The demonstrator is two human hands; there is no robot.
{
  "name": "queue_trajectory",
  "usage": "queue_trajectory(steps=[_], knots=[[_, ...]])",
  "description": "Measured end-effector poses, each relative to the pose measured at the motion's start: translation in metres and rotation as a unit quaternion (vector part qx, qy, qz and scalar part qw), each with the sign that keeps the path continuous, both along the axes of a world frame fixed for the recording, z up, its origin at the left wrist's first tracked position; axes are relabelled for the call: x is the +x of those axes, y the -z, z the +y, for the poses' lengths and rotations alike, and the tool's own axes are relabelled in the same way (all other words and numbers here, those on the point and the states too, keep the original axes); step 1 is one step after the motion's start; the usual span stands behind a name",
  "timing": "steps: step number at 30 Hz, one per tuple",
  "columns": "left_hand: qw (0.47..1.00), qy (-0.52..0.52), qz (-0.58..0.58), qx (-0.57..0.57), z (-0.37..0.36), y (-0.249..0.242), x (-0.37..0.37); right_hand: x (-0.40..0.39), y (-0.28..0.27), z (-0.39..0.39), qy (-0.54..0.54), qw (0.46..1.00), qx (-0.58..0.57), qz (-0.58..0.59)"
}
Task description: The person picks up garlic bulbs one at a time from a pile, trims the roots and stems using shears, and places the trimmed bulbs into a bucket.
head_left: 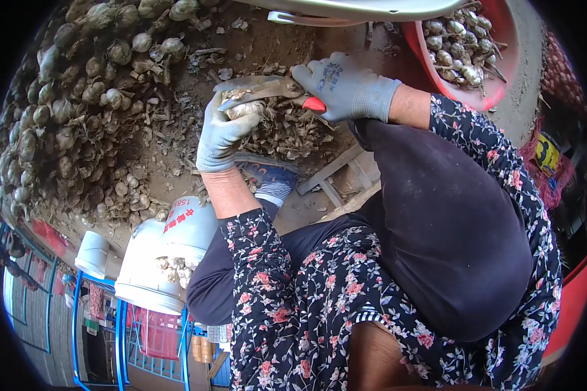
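Note:
My left hand, in a grey-white glove, is closed around a garlic bulb over the dirt floor. Its fingers partly cover the bulb. My right hand, gloved too, is closed on a red-handled knife. The brownish, dirt-stained blade reaches left across the top of the bulb and touches the area of my left fingers. Most of the handle is hidden in my right palm. Below both hands lies a heap of dry stalk trimmings.
A large garlic pile covers the left. At the upper right stands a red basin with garlic bulbs, under a pale rim. White buckets stand lower left, near a blue metal frame. A wooden frame lies by my shoe.

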State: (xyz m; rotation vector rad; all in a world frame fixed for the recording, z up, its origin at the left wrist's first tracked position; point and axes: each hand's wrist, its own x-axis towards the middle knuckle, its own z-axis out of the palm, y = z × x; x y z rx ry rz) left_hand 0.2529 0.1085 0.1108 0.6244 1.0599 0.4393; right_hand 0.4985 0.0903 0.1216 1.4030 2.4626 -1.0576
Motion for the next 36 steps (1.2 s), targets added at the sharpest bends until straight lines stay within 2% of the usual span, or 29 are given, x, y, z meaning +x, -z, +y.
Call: queue_trajectory(steps=[1, 2, 4, 5, 7, 8, 9, 10, 11, 12, 13, 14, 15, 16, 18, 19, 21, 23, 25, 26, 27, 29, 30, 33, 35, 36], knots=[[0.999, -0.029, -0.031, -0.004, 0.001, -0.001, 0.001, 0.0, -0.003, 0.004, -0.018, 0.998, -0.065, -0.021], [1.0, -0.016, -0.005, -0.02, 0.001, -0.004, 0.0, 0.001, 0.0, 0.001, -0.018, 0.998, -0.06, -0.02], [0.998, -0.016, 0.056, 0.0, 0.006, -0.016, 0.008, 0.003, 0.02, -0.012, 0.083, 0.989, -0.104, 0.058], [0.995, -0.063, 0.071, -0.018, 0.011, -0.02, 0.015, 0.003, 0.023, -0.02, 0.112, 0.987, -0.098, 0.057], [0.983, -0.088, 0.071, 0.142, 0.023, -0.047, 0.029, 0.005, 0.029, -0.027, 0.145, 0.983, -0.102, 0.045], [0.982, -0.095, -0.021, 0.16, 0.031, -0.075, 0.046, 0.003, 0.027, -0.025, 0.144, 0.983, -0.102, 0.047], [0.973, -0.102, -0.113, 0.175, 0.042, -0.101, 0.059, 0.003, 0.024, -0.022, 0.15, 0.975, -0.159, 0.034], [0.969, -0.12, 0.005, 0.217, 0.057, -0.107, 0.065, 0.004, 0.021, -0.018, 0.153, 0.965, -0.215, 0.019], [0.96, -0.166, 0.064, 0.217, 0.072, -0.083, 0.056, 0.005, 0.022, -0.017, 0.15, 0.966, -0.208, 0.019], [0.931, -0.132, 0.213, 0.265, 0.087, -0.045, 0.039, 0.006, 0.025, -0.019, 0.142, 0.97, -0.196, 0.013], [0.879, -0.093, 0.358, 0.302, 0.099, -0.002, 0.021, 0.006, 0.027, -0.02, 0.137, 0.973, -0.186, 0.006], [0.766, 0.023, 0.516, 0.383, 0.105, 0.043, 0.004, 0.007, 0.028, -0.02, 0.148, 0.967, -0.207, 0.003], [0.609, 0.138, 0.645, 0.441, 0.108, 0.073, -0.005, 0.008, 0.029, -0.02, 0.149, 0.967, -0.209, 0.003], [0.61, 0.141, 0.644, 0.44, 0.112, 0.074, 0.002, 0.01, 0.029, -0.02, 0.142, 0.969, -0.2, 0.007], [0.64, 0.21, 0.675, 0.302, 0.118, 0.074, 0.012, 0.01, 0.029, -0.023, 0.139, 0.971, -0.195, 0.011], [0.641, 0.211, 0.673, 0.303, 0.123, 0.071, 0.017, 0.012, 0.029, -0.022, 0.143, 0.971, -0.193, 0.01], [0.649, 0.247, 0.69, 0.205, 0.131, 0.06, 0.026, 0.016, 0.027, -0.023, 0.151, 0.97, -0.192, 0.01], [0.641, 0.243, 0.702, 0.194, 0.131, 0.059, 0.023, 0.018, 0.028, -0.019, 0.155, 0.968, -0.198, 0.003], [0.644, 0.286, 0.691, 0.162, 0.115, 0.051, 0.011, 0.019, 0.023, -0.014, 0.158, 0.965, -0.207, 0.006], [0.685, 0.264, 0.649, 0.199, 0.096, 0.049, 0.005, 0.019, 0.023, -0.012, 0.16, 0.963, -0.216, 0.005], [0.697, 0.25, 0.642, 0.201, 0.082, 0.05, 0.002, 0.018, 0.025, -0.013, 0.161, 0.963, -0.215, 0.008], [0.697, 0.205, 0.612, 0.311, 0.05, 0.059, -0.012, 0.021, 0.032, -0.017, 0.181, 0.964, -0.194, 0.031], [0.699, 0.208, 0.611, 0.308, 0.043, 0.065, -0.014, 0.022, 0.033, -0.019, 0.182, 0.963, -0.199, 0.03], [0.686, 0.166, 0.653, 0.274, 0.043, 0.069, -0.003, 0.022, 0.031, -0.013, 0.169, 0.963, -0.209, 0.015], [0.669, 0.217, 0.699, 0.128, 0.054, 0.073, 0.015, 0.019, 0.023, -0.008, 0.154, 0.964, -0.219, -0.011], [0.636, 0.214, 0.729, 0.134, 0.058, 0.078, 0.015, 0.015, 0.022, -0.007, 0.153, 0.964, -0.218, -0.01]])
